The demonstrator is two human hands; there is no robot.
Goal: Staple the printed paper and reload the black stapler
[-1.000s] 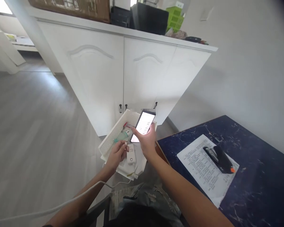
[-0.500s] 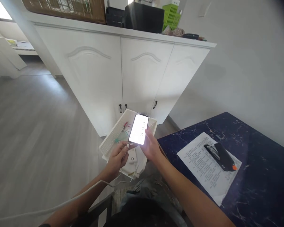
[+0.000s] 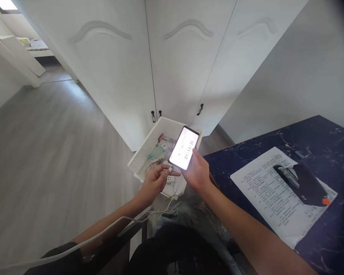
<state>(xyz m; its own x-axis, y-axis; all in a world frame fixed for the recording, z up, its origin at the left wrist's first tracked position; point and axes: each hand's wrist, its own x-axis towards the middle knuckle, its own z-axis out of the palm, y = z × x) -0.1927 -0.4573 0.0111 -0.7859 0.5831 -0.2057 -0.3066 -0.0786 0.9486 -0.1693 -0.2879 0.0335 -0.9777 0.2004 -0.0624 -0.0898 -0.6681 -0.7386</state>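
My right hand (image 3: 198,172) is closed around a smartphone (image 3: 184,148), its lit screen showing 01:13:35. My left hand (image 3: 154,180) pinches the white plug (image 3: 170,169) of a charging cable just below the phone's lower end. Whether the plug touches the phone I cannot tell. The white cable (image 3: 123,218) runs along my left forearm and loops toward a white basket (image 3: 145,149) beneath both hands. Inside the basket lie a white charger (image 3: 170,179), a teal item (image 3: 153,153) and a red item (image 3: 160,137), partly hidden by my hands and the phone.
A white cabinet (image 3: 183,72) with black handles stands in front. On the right, a dark blue marbled table (image 3: 223,164) bears printed sheets (image 3: 263,191) with a black object (image 3: 304,185), orange at one end, on top. Grey wood floor (image 3: 74,160) stretches to the left.
My view has tipped downward, so the cabinet top has left the picture. Both hands still hold the phone and the plug, and the screen digits read more clearly.
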